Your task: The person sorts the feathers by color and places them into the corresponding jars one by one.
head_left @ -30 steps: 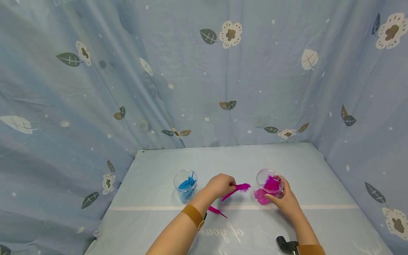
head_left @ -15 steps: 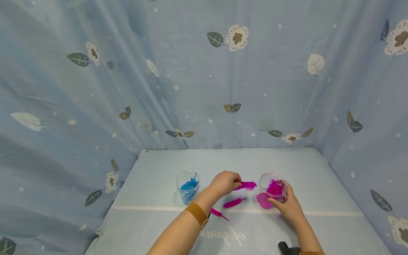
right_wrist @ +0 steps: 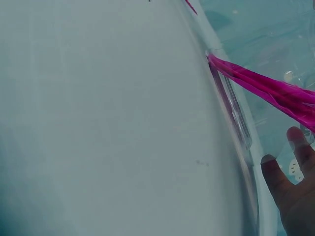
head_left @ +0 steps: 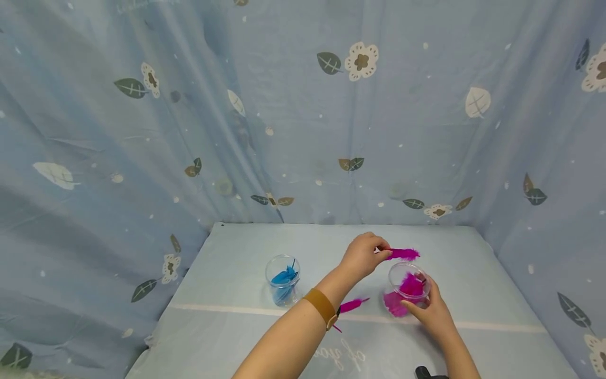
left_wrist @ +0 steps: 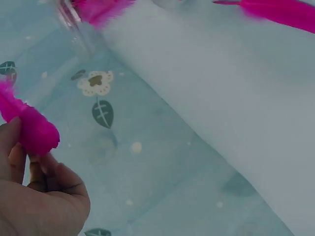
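A magenta feather [head_left: 403,255] is pinched in my left hand [head_left: 363,256], up behind the right-hand clear cup [head_left: 395,272]. In the left wrist view the held feather [left_wrist: 38,130] has a fluffy tip, and thumb and fingers press on it. My right hand [head_left: 434,314] grips that cup from its right side, thumb at the front. Several magenta feathers [head_left: 411,286] fill the cup; in the right wrist view their long shafts [right_wrist: 270,88] lie along its wall. Another magenta feather [head_left: 352,305] lies on the table, and a further one shows only its tip past my left wrist.
A second clear cup [head_left: 271,269] with blue feathers [head_left: 285,277] stands to the left on the pale blue cloth-covered table [head_left: 227,263]. Patterned curtains [head_left: 284,105] rise behind and at both sides. A black object [head_left: 426,373] sits at the right wrist.
My left hand has picked its feather away from the middle of the table, carrying it right and up toward the back of the right cup. The right hand keeps its grip; the view shifts slightly.
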Demonstrator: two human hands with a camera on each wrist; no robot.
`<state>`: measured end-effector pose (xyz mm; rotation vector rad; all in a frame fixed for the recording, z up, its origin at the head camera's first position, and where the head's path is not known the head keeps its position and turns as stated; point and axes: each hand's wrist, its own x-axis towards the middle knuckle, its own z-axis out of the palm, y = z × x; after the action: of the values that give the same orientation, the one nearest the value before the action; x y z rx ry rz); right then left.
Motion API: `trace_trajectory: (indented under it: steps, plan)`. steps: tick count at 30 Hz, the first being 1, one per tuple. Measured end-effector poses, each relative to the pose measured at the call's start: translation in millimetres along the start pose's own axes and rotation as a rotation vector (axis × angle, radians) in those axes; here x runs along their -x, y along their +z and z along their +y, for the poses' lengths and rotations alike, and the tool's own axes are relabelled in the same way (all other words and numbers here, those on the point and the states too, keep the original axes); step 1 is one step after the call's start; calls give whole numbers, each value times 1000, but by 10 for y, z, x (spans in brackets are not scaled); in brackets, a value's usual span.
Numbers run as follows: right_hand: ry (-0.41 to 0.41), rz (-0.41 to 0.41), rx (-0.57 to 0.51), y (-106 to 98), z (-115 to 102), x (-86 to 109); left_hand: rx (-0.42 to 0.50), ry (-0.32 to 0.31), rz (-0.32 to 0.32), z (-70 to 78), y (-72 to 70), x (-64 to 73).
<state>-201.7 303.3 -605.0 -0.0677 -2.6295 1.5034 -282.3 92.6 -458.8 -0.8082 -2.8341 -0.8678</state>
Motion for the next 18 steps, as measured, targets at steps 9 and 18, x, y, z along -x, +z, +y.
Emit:
trace_trajectory:
  steps: [9, 18]
  plan:
    - [-21, 13, 3, 3, 30, -9, 78, -16, -11, 117, 226, -75]
    - [-40, 20, -6, 11, 58, -19, 257, -128, 34, 220, 488, -23]
